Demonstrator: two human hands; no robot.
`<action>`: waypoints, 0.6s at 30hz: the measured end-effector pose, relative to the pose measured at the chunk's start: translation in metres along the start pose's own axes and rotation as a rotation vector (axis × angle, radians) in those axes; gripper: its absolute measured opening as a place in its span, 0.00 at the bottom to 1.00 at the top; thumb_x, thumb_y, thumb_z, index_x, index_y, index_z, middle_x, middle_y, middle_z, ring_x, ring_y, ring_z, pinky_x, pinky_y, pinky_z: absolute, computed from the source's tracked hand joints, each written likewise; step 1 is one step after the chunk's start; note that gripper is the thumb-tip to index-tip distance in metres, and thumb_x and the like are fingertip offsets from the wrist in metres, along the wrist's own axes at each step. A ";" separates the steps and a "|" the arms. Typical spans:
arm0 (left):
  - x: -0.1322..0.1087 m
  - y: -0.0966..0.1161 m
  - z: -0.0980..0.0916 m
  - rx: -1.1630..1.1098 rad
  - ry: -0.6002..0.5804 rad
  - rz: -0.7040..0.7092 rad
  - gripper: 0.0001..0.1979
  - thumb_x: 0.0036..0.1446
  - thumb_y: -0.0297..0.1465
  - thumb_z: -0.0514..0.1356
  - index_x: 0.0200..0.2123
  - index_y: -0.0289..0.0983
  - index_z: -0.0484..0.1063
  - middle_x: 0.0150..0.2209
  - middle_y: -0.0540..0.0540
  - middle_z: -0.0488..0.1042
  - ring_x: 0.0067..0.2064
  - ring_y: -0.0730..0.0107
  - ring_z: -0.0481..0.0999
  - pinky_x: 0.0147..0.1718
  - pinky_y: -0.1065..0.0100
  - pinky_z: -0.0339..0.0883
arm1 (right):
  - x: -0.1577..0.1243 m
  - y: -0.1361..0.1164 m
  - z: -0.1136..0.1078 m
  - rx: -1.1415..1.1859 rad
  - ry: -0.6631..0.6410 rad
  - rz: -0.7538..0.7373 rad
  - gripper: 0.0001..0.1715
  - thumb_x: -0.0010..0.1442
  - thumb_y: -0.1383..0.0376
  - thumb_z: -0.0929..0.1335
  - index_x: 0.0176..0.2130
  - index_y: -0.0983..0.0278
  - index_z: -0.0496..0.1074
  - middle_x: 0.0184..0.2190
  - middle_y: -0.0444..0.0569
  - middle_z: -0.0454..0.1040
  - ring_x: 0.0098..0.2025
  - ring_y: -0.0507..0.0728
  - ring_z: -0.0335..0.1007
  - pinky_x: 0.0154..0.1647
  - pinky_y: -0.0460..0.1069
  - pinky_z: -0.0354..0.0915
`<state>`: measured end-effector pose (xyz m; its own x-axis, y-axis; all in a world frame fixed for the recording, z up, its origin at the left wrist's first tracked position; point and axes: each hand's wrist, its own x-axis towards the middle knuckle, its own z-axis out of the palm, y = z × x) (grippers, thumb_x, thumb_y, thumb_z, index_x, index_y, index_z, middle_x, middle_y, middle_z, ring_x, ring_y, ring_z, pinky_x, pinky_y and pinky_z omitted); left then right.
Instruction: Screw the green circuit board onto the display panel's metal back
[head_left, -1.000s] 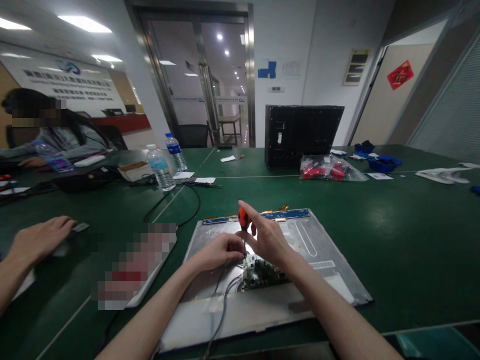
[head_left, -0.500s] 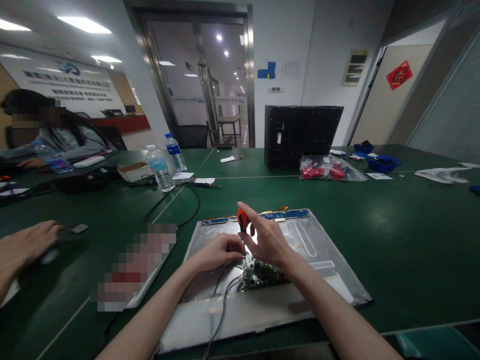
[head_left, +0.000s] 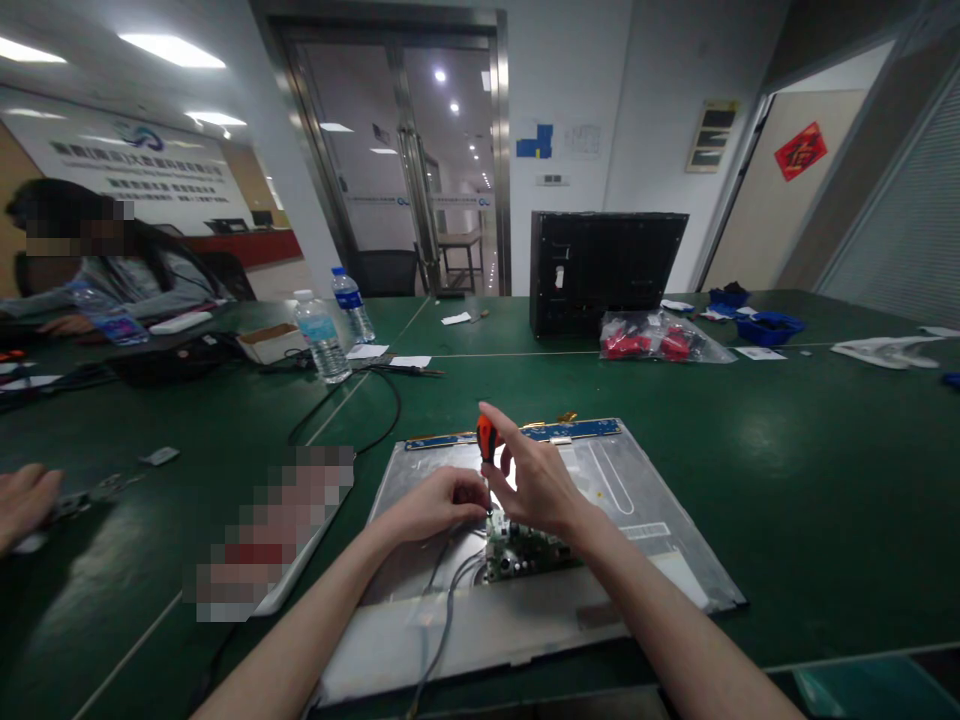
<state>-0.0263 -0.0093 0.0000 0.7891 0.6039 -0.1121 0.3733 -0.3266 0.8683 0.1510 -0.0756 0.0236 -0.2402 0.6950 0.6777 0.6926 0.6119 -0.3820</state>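
Observation:
My right hand [head_left: 541,478] grips a small orange-and-black screwdriver [head_left: 487,438], held upright with a fingertip on top of its handle. Its shaft runs down to the corner of a green circuit board [head_left: 517,552]. Beside the shaft, my left hand [head_left: 442,497] has its fingers curled together at the board's edge; what they pinch, if anything, is hidden. Board and hands are over a flat metal-backed display panel [head_left: 652,500] lying on the table. A blue strip board [head_left: 585,430] runs along the panel's far edge. Grey cables [head_left: 448,620] trail from the circuit board toward me.
Another person's hand [head_left: 26,505] is at the far left, near small metal parts. Water bottles [head_left: 321,338] stand back left. A black monitor housing [head_left: 607,270] stands behind the panel, with a plastic bag of red items [head_left: 660,338] before it. A blue tray [head_left: 769,328] lies right.
The other person's hand at the left has drawn back toward the left edge, uncovering small metal parts. My hands and the screwdriver stay in nearly the same place.

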 end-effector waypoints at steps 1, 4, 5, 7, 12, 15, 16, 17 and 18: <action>0.000 0.000 0.000 0.005 0.000 -0.002 0.05 0.46 0.31 0.62 0.28 0.34 0.72 0.25 0.51 0.72 0.28 0.71 0.68 0.29 0.70 0.61 | 0.000 0.001 0.001 -0.006 0.012 0.001 0.42 0.58 0.70 0.64 0.66 0.63 0.44 0.33 0.46 0.75 0.25 0.52 0.68 0.27 0.47 0.64; -0.001 0.002 0.000 0.010 0.003 -0.011 0.04 0.46 0.29 0.61 0.28 0.35 0.71 0.25 0.52 0.72 0.27 0.71 0.68 0.28 0.71 0.61 | 0.000 0.002 0.004 -0.009 0.051 -0.019 0.41 0.58 0.69 0.65 0.65 0.61 0.46 0.35 0.46 0.75 0.26 0.52 0.68 0.27 0.47 0.64; -0.001 0.003 0.000 0.013 0.003 -0.013 0.03 0.47 0.29 0.60 0.28 0.35 0.71 0.24 0.52 0.71 0.27 0.72 0.68 0.28 0.71 0.61 | 0.000 0.002 0.004 -0.004 0.061 -0.028 0.41 0.58 0.69 0.66 0.65 0.60 0.46 0.36 0.46 0.75 0.26 0.51 0.68 0.28 0.47 0.64; -0.002 0.004 0.001 0.017 0.003 -0.012 0.02 0.46 0.28 0.60 0.27 0.35 0.70 0.23 0.53 0.70 0.26 0.72 0.67 0.27 0.71 0.61 | 0.000 0.002 0.003 0.003 0.071 -0.039 0.41 0.58 0.69 0.66 0.65 0.59 0.46 0.37 0.46 0.75 0.26 0.51 0.68 0.27 0.47 0.64; -0.001 0.007 0.000 0.023 0.010 -0.009 0.04 0.46 0.29 0.62 0.26 0.35 0.71 0.23 0.53 0.70 0.26 0.71 0.67 0.28 0.71 0.61 | -0.001 0.001 0.000 0.038 0.005 0.001 0.42 0.58 0.70 0.64 0.66 0.61 0.44 0.37 0.47 0.74 0.26 0.52 0.69 0.26 0.47 0.64; -0.001 0.008 -0.001 0.043 0.013 -0.015 0.05 0.45 0.29 0.61 0.27 0.34 0.73 0.24 0.52 0.70 0.27 0.71 0.67 0.29 0.70 0.61 | -0.001 0.002 0.000 0.055 0.008 0.020 0.42 0.58 0.70 0.64 0.66 0.60 0.45 0.38 0.47 0.74 0.26 0.51 0.69 0.27 0.47 0.65; -0.001 0.008 -0.001 0.044 0.012 -0.014 0.05 0.44 0.29 0.60 0.27 0.34 0.72 0.24 0.52 0.70 0.27 0.71 0.67 0.28 0.70 0.60 | -0.001 0.002 0.001 0.054 0.017 0.022 0.41 0.58 0.70 0.64 0.66 0.60 0.46 0.38 0.47 0.74 0.26 0.51 0.69 0.27 0.47 0.65; -0.001 0.008 -0.001 0.042 0.014 -0.012 0.05 0.44 0.29 0.60 0.27 0.34 0.72 0.24 0.52 0.70 0.26 0.71 0.66 0.28 0.71 0.60 | -0.001 0.003 0.002 0.050 0.025 0.024 0.41 0.58 0.70 0.64 0.65 0.60 0.46 0.37 0.47 0.74 0.26 0.51 0.68 0.27 0.47 0.64; -0.002 0.009 0.000 0.039 0.014 -0.010 0.05 0.44 0.29 0.60 0.27 0.34 0.72 0.24 0.52 0.70 0.26 0.71 0.66 0.27 0.71 0.60 | -0.001 0.003 0.002 0.043 0.034 0.025 0.40 0.58 0.70 0.65 0.65 0.60 0.47 0.37 0.46 0.74 0.25 0.51 0.68 0.27 0.47 0.64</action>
<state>-0.0245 -0.0129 0.0079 0.7785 0.6172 -0.1140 0.4003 -0.3484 0.8476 0.1514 -0.0735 0.0204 -0.1994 0.6971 0.6887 0.6678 0.6110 -0.4251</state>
